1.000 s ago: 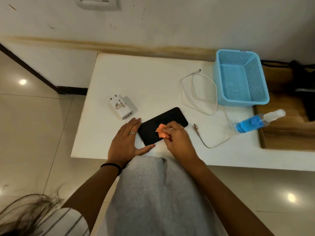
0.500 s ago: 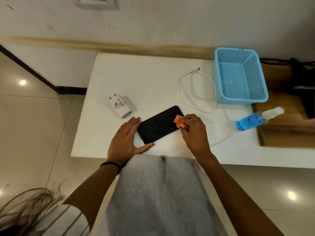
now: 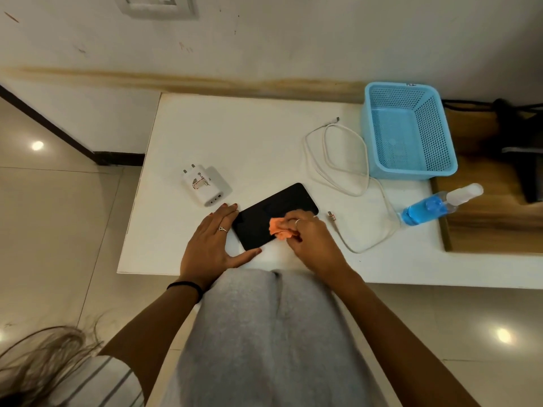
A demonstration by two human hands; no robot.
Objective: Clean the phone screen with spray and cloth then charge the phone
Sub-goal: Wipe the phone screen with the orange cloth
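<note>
A black phone point(image 3: 266, 215) lies screen up and slanted near the front edge of the white table point(image 3: 249, 142). My left hand point(image 3: 211, 242) lies flat with straight fingers against the phone's left end, thumb along its lower corner. My right hand point(image 3: 311, 239) grips a small orange cloth point(image 3: 279, 229) and presses it on the middle of the screen. A white charger plug point(image 3: 202, 186) lies left of the phone. A white cable point(image 3: 338, 160) loops to the right, one connector point(image 3: 332, 215) just beside the phone. A blue spray bottle point(image 3: 432, 205) lies on its side at the right.
An empty light-blue mesh basket point(image 3: 411, 130) stands at the table's back right. A wooden surface point(image 3: 493, 227) adjoins the table on the right, with dark cords behind it. A wall switch plate point(image 3: 158, 7) is above. My grey-clad lap is under the table's front edge.
My right hand slid the orange cloth from the phone's right end back toward the middle of the screen. The left hand has stayed in place against the phone.
</note>
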